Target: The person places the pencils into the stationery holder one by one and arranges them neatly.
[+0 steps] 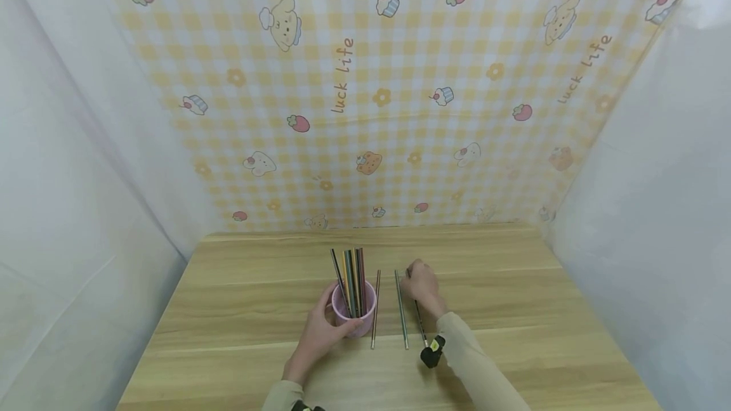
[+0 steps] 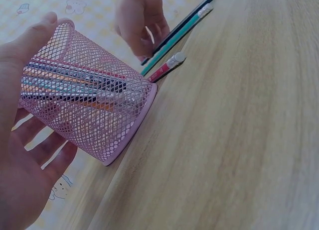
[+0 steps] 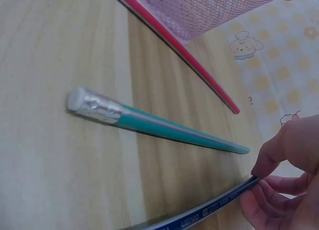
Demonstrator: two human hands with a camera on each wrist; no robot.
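A pink mesh pencil cup [image 1: 370, 309] stands upright on the table, with several pencils [image 1: 352, 278] leaning inside it. My left hand [image 1: 321, 333] grips the cup from its left side, thumb at the near rim and fingers round the far side. Right of the cup, a red pencil [image 3: 184, 53] and a green pencil [image 3: 174, 133] lie side by side, their white eraser ends toward me. Farthest right is a dark blue pencil [image 3: 209, 206] with printed lettering. My right hand [image 1: 422, 285] pinches its far end between thumb and fingers.
The wood-grain table [image 1: 257, 309] meets a yellow checked backdrop [image 1: 400, 138] with cartoon prints at its far edge. White sheets hang at the left [image 1: 85, 208] and the right [image 1: 645, 176]. A black wrist camera [image 1: 432, 352] overlaps the dark blue pencil's near end.
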